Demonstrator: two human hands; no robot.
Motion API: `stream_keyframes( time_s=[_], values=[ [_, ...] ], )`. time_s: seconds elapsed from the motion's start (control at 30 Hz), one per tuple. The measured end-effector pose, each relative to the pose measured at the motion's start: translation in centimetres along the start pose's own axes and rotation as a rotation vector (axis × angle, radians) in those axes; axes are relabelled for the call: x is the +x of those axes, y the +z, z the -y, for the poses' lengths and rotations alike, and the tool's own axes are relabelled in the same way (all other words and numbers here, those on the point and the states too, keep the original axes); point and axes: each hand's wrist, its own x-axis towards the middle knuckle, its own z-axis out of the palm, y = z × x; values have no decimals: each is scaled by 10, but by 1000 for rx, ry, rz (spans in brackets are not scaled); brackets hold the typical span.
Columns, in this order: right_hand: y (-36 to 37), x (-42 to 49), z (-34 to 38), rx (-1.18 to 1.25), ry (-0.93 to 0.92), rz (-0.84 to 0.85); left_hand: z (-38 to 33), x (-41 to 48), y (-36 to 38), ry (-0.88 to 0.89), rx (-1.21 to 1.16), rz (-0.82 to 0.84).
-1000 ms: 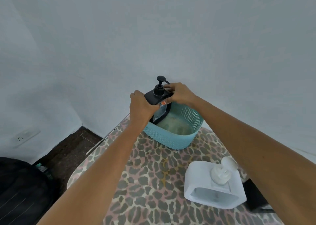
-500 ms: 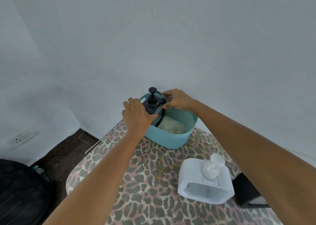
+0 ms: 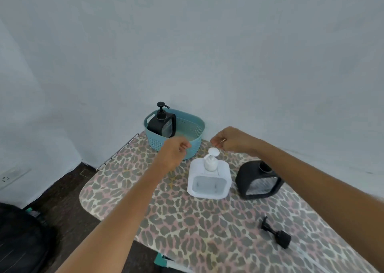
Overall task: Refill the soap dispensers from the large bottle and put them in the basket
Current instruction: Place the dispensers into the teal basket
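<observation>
A black soap dispenser point(image 3: 162, 125) with its pump on stands upright in the left end of the teal basket point(image 3: 195, 127) at the far end of the table. A white dispenser point(image 3: 209, 178) with a white pump stands on the leopard-print table in front of the basket. To its right sits a second black dispenser point(image 3: 257, 181) with an open neck; its black pump point(image 3: 275, 235) lies loose near the right front. My left hand point(image 3: 173, 153) hovers between basket and white dispenser, fingers curled and empty. My right hand point(image 3: 230, 139) hovers just behind the white pump, fingers loosely curled, holding nothing.
The table point(image 3: 187, 220) stands against a pale wall. Dark floor lies to the left, with a black bag point(image 3: 18, 239) at the lower left and a wall socket point(image 3: 10, 175). A metal rail point(image 3: 118, 151) runs along the table's far left edge.
Both hands let go of the black dispenser, which now stands in the basket, and drew back toward the white dispenser. The view tilted down, showing more of the table.
</observation>
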Motion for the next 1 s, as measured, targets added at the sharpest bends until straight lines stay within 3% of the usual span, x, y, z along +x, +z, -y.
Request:
stream_keyframes(
  time_s=[0.1,0.17,0.23,0.43,0.6,0.8,1.0],
  values=[
    [17,-19,-16,-91,33,72,-3,-21,10,-53,-35,381],
    [27,-28,-24,-159,24,153,-2,-32,15,-37,-97,465],
    [38,-35,-27,-227,-7,166,2,-39,21,-10,-124,400],
    [56,-45,-32,-250,-129,-57,11,-46,32,-4,-105,146],
    [22,-45,1,-257,-228,-158,-11,-39,3,40,-127,-19],
    [-41,4,56,-341,-315,-230,-45,0,-55,87,-139,-258],
    [-39,81,76,-302,-355,-214,-22,50,-61,-19,-74,-331]
  ],
)
